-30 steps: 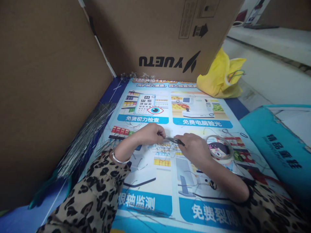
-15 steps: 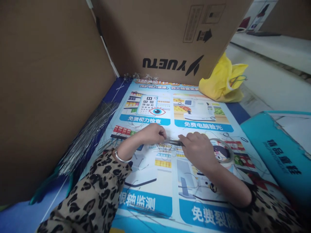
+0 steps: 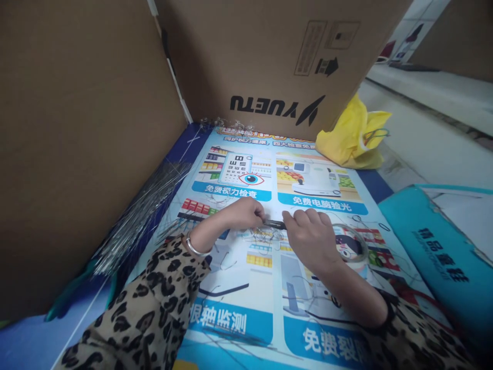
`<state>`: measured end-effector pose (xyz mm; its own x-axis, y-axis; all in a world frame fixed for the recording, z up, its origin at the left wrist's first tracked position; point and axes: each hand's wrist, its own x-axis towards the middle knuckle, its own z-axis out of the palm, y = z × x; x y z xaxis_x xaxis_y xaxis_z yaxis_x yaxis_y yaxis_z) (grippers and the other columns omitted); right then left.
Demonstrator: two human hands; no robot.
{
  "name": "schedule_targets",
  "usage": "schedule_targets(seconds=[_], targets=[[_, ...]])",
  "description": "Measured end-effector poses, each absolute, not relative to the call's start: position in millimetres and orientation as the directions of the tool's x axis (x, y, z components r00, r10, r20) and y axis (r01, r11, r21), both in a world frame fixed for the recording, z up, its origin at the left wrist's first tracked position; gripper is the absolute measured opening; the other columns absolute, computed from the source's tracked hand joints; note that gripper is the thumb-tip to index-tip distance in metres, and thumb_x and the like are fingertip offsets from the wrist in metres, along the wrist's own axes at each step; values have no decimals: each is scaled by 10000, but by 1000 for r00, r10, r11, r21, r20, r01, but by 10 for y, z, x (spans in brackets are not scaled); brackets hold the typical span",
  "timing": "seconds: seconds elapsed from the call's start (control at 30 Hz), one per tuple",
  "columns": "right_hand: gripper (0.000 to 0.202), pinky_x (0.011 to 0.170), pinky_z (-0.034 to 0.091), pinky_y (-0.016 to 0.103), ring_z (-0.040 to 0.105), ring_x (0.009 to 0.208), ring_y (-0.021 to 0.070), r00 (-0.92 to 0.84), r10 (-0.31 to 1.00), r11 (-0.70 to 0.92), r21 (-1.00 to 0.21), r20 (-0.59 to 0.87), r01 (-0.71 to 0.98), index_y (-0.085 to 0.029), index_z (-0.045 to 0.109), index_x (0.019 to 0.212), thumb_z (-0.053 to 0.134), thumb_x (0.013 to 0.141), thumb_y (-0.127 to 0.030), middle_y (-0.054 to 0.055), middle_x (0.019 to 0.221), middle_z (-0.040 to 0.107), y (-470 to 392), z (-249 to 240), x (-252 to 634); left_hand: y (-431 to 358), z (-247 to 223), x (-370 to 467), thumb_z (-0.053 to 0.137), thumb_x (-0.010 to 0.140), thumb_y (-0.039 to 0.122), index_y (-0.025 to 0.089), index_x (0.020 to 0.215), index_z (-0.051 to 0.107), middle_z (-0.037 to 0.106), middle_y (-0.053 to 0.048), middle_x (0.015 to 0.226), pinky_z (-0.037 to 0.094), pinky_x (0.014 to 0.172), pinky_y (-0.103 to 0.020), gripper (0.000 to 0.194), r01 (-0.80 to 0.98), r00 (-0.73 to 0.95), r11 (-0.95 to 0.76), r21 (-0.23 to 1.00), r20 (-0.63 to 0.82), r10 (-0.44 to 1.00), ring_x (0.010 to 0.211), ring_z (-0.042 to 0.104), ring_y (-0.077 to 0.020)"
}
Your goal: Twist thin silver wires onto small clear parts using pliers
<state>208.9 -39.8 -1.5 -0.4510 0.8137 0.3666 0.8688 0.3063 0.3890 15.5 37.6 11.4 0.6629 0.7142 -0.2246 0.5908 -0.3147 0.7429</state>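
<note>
My right hand (image 3: 311, 237) is closed around a pair of pliers (image 3: 274, 224), whose dark metal jaws point left; its handles are hidden in the palm. The fingertips of my left hand (image 3: 246, 211) pinch at the tip of the jaws on what appears to be a thin piece of wire, mostly hidden by the fingers. Right below the jaws, small bent wire pieces (image 3: 266, 235) lie on the printed poster (image 3: 273, 288). A clear ring-shaped object (image 3: 364, 246) lies just beyond my right wrist.
A bundle of straight wires (image 3: 144, 210) lies at the left along a cardboard panel (image 3: 84, 128). More bent wire pieces (image 3: 227, 124) sit before the back carton (image 3: 269, 61). A yellow bag (image 3: 348, 144) and a teal box (image 3: 431, 246) stand on the right.
Both hands stay together at the pliers, with only a slight shift of the right hand and forearm to the left. The view has tilted slightly.
</note>
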Motion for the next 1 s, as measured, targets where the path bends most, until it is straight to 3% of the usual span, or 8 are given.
schedule_targets(seconds=[0.27,0.5,0.67,1.0], targets=[[281,706,218,368,391,777,208,-553,769,402,429,321,809,-198,605,1062,401,871,-174,61,770,548,-409,32,2140,386,151,147,496,631,145,138,756,686,629,0,598,367,503,-196,227,578,674,-323,749,-215,707,536,519,-104],[237,680,208,355,378,745,198,-466,775,306,391,427,868,-214,644,976,442,857,-185,56,708,541,-326,58,2265,389,165,146,508,633,130,128,727,684,612,15,579,353,515,-203,199,555,710,-380,740,-184,680,517,497,-94],[201,690,210,360,375,741,190,-571,710,398,434,412,809,-206,635,951,468,845,-170,43,707,535,-258,-22,2232,393,163,144,484,645,123,127,746,676,605,18,578,357,507,-188,216,540,728,-359,762,-209,653,527,512,-92],[217,723,233,377,389,758,197,-615,673,409,487,411,772,-169,613,1008,471,844,-169,51,749,550,-268,-3,2145,421,142,135,478,645,130,127,767,667,616,9,613,384,534,-189,225,529,728,-280,801,-258,635,560,542,-97]])
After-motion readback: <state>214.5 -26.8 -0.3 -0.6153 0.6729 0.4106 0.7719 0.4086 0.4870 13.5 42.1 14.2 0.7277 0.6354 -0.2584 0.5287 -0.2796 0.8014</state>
